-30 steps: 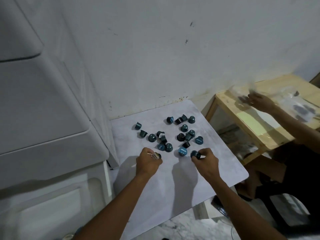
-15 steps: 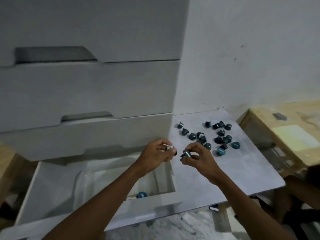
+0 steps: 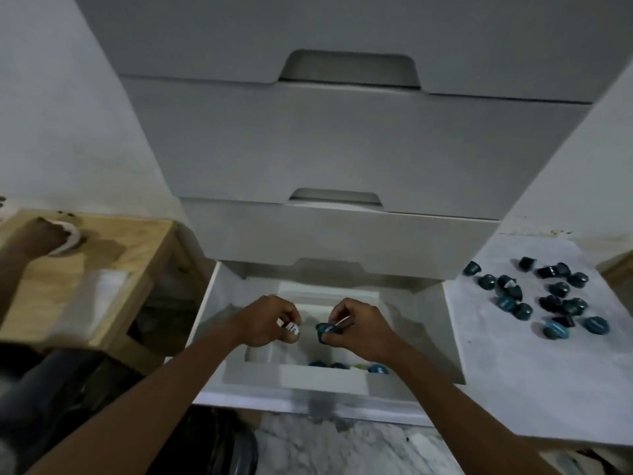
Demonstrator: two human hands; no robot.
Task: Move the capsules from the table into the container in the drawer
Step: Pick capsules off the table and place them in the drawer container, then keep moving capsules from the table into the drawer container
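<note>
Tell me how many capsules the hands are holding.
2: a dark capsule in the left hand, a blue capsule in the right hand, above the container; palms may hide more.

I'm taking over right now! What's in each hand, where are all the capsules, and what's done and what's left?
Left hand: pinches a labelled capsule above the container.
Right hand: pinches a teal capsule, also above the container.
The container sits in the open drawer.
Done: a few dropped capsules lie at the container's near end.
Left: let these two go into the container, then bring over the pile of capsules waiting on the table to the right.
</note>
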